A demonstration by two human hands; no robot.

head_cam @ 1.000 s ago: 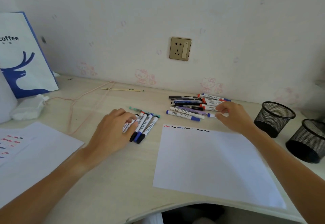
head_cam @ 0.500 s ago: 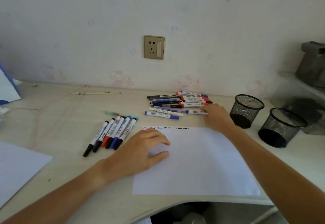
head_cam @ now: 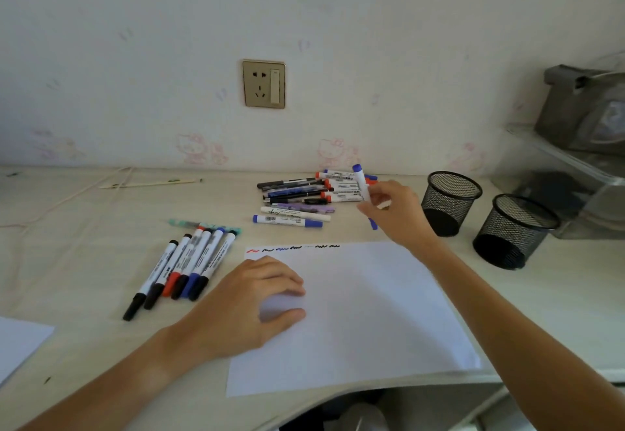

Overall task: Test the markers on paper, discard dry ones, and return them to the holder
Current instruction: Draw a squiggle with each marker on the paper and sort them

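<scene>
A white sheet of paper [head_cam: 372,312] lies in front of me with several short red, black and blue test squiggles [head_cam: 292,248] along its top edge. My left hand [head_cam: 250,305] rests on the sheet's left part, fingers loosely curled. My right hand [head_cam: 395,211] grips a white marker with a blue cap [head_cam: 361,182], lifted nearly upright above the desk. A pile of untested markers and pens [head_cam: 304,200] lies behind the paper. A row of several markers [head_cam: 189,265] lies to the left. Two black mesh holders [head_cam: 451,206] [head_cam: 514,229] stand at the right.
A wall socket [head_cam: 263,83] sits above the desk. A thin stick [head_cam: 148,183] and a cord [head_cam: 67,197] lie at the back left. Another sheet's corner [head_cam: 20,339] shows at the left edge. Grey trays and boxes [head_cam: 581,146] stand at the far right.
My right hand has picked a blue-capped marker out of the pile and raised it. My left hand left the row of markers and settled on the paper. The view shifted right.
</scene>
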